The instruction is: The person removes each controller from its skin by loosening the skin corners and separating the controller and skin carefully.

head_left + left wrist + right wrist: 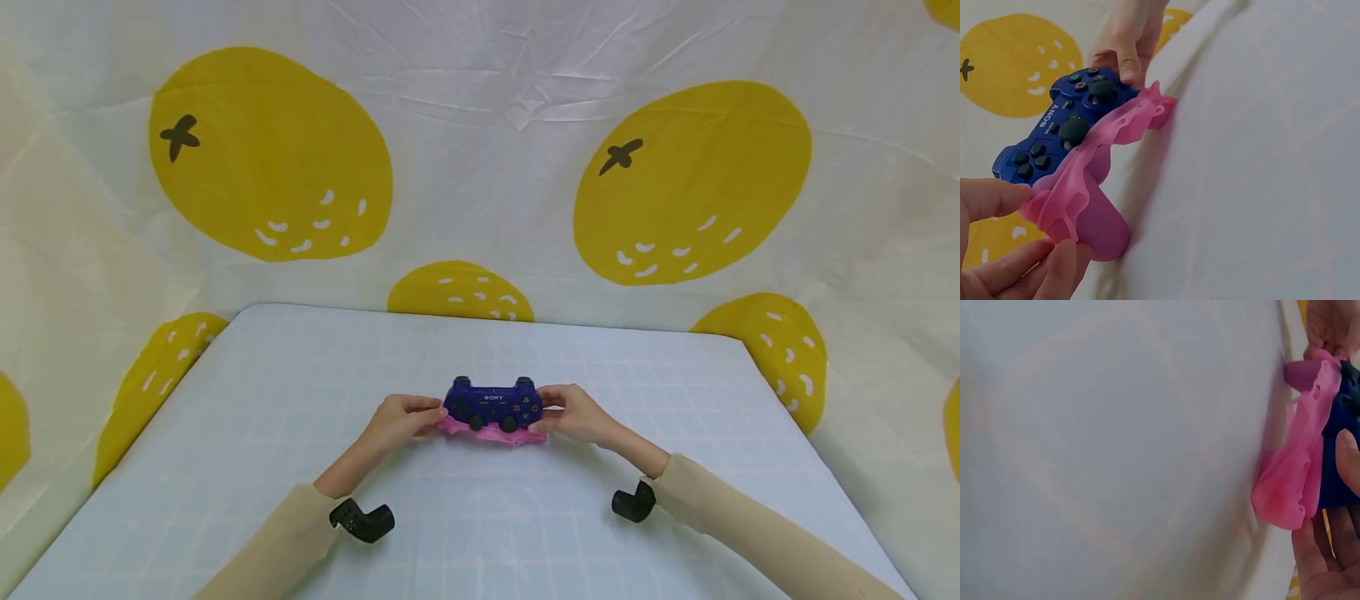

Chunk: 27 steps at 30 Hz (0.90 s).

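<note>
A blue Sony game controller [493, 400] is held up over the middle of the table, its button face towards me. A soft pink cover [491, 432] hangs along its lower side; in the left wrist view this cover [1063, 206] is bunched and wrinkled, with the handle under it. My left hand [405, 418] pinches the cover at the left end between thumb and fingers. At the other end my right hand [576, 414] grips the controller, thumb on its face and fingers behind. The right wrist view shows the cover [1291, 481] stretched below that thumb.
A pale checked cloth covers the table [300, 367]. Behind and beside it hangs a white curtain [480, 167] with large yellow fruit prints. A black wrist device [363, 521] sits on the left sleeve, and another black device [634, 502] on the right.
</note>
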### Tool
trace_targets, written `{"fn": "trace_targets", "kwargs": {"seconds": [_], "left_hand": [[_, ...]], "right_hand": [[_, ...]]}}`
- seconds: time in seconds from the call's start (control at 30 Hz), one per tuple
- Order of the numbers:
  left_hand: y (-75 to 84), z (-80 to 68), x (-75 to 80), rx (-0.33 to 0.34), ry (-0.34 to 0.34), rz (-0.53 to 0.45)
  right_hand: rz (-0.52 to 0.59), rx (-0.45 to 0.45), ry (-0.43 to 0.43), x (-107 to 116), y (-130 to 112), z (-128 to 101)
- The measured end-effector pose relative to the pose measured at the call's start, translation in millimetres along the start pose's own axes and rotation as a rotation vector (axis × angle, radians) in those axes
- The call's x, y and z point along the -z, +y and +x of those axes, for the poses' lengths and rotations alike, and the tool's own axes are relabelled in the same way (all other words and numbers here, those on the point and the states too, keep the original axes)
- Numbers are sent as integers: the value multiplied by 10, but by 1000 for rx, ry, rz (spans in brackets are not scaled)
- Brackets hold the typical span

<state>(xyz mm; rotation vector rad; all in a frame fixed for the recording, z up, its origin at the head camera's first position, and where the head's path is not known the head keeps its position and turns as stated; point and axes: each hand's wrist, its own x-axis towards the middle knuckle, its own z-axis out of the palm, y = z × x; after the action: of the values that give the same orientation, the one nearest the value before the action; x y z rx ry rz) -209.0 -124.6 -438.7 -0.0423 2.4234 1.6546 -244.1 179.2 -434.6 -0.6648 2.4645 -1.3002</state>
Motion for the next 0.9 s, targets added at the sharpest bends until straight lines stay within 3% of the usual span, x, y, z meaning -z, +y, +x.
{"fn": "trace_targets", "kwargs": {"seconds": [0.2, 0.33, 0.53, 0.73, 0.9], "left_hand": [[53, -40, -60, 69, 146, 28], [90, -71, -99, 66, 209, 56], [107, -82, -131, -38, 248, 149], [90, -74, -134, -136, 272, 227], [129, -63, -123, -114, 284, 266]], "right_hand": [[22, -34, 1, 5, 11, 8], [19, -27, -1, 8, 24, 10], [21, -22, 3, 9, 30, 22], [-66, 28, 35, -33, 61, 29], [-69, 41, 51, -66, 54, 20]]}}
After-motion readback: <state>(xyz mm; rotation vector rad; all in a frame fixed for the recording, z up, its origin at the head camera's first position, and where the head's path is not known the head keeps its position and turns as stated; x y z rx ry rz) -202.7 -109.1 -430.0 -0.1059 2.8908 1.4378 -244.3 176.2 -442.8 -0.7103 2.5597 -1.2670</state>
